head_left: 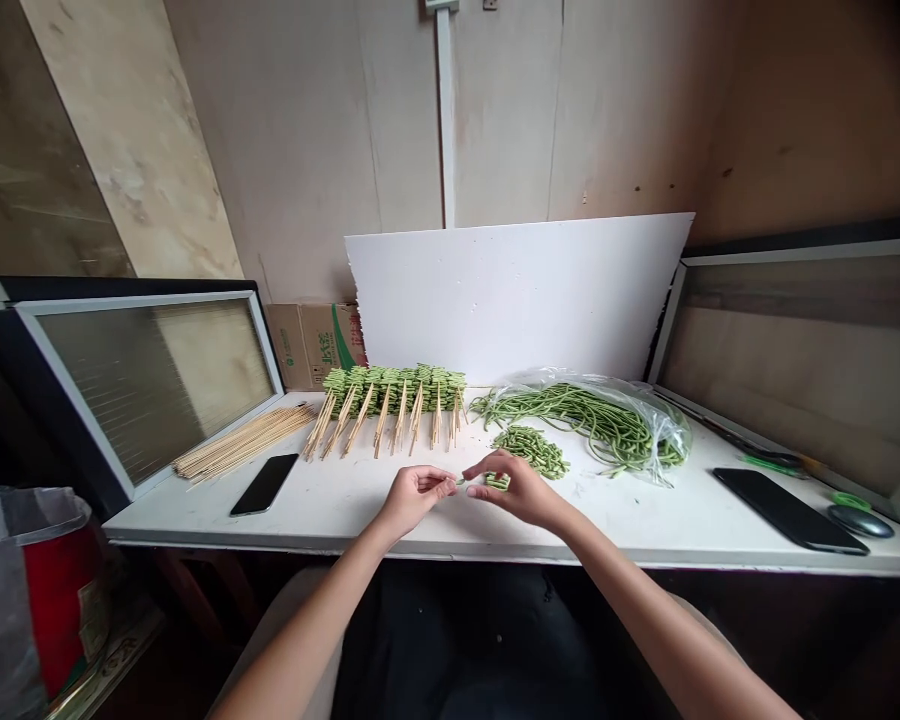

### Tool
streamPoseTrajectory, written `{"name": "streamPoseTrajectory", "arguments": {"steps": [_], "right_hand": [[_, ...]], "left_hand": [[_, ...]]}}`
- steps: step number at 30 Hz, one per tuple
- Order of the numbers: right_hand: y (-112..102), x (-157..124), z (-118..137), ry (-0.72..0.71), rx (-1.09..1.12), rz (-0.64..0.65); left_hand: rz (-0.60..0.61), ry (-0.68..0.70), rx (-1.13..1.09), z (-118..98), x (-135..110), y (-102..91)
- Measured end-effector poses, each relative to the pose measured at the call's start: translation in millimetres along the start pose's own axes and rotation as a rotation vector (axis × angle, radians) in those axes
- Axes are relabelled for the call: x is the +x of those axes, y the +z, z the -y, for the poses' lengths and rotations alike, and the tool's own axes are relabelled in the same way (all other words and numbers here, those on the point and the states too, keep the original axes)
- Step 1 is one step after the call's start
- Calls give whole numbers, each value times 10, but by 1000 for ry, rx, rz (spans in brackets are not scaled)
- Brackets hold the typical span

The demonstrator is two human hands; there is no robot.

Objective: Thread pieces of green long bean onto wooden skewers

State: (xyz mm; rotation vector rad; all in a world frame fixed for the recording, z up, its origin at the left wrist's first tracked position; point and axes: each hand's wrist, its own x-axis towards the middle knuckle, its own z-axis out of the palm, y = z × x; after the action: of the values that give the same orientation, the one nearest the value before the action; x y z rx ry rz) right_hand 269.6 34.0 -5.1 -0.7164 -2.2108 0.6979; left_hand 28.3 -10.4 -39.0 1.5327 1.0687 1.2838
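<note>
In front of me above the table's near edge, my left hand [418,494] is closed in a pinch. A small piece of green bean [461,481] shows at its fingertips; whether a skewer is in that hand too, I cannot make out. My right hand [519,488] is close beside it, thumb and forefinger apart around the piece's other side. Behind the right hand is a heap of cut bean pieces [534,450], with a few more partly hidden under its fingers. Farther back lie stacked rows of skewered bean pieces [397,390], their bare sticks pointing toward me.
Loose bamboo skewers [244,440] lie at the left, near a phone [265,485]. Long beans [600,420] in a clear plastic bag [667,435] lie back right. Another phone [787,508] and a computer mouse [860,520] are at the right. A white board [517,295] stands behind the table [330,525].
</note>
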Motion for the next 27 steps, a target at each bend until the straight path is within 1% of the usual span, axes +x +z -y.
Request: {"name": "streamPoseTrajectory", "arguments": {"steps": [2,3,6,10,12,14,15,16,17,18,19,21,23,24,25,26,27], "right_hand": [[122,-15,82,-81,-49,-4],[167,-21,97,-97,-60,-21],[259,-31,64,-74,-55,-78],[350,-34,-25,-38,-38,-120],[382,-35,-36,-31,-29,-128],[389,-35,-20,-28,-31,-132],[382,-33,-8,-26,-36,-139],[369,-31,4,-21,-42,-154],[352,-28,12,-15,-47,-174],[332,-24,15,-8,-50,-197],[311,-19,13,-1,-50,-221],[272,-9,-2,8,-49,-267],[244,2,-22,22,-55,-289],[235,9,-30,28,-61,-293],[231,15,-35,32,-68,-292],[230,22,-39,33,-74,-289],[233,29,-41,32,-79,-286]], "left_hand": [[-3,18,5,-62,-18,18],[-1,22,6,-88,-24,21],[19,24,-10,-130,-39,20],[102,30,-23,-117,-54,3],[162,27,23,-124,-48,-61],[179,23,161,-166,-20,-226],[136,27,268,-200,3,-361],[11,50,427,-240,30,-536],[-131,71,579,-283,58,-750],[-229,64,632,-326,81,-998],[-300,47,660,-364,92,-1273],[-461,-22,731,-412,58,-1869],[-608,-125,829,-404,-76,-2450],[-672,-189,877,-376,-177,-2711],[-728,-264,923,-333,-293,-2941],[-760,-333,963,-275,-413,-3137],[-780,-391,998,-208,-528,-3300]]}}
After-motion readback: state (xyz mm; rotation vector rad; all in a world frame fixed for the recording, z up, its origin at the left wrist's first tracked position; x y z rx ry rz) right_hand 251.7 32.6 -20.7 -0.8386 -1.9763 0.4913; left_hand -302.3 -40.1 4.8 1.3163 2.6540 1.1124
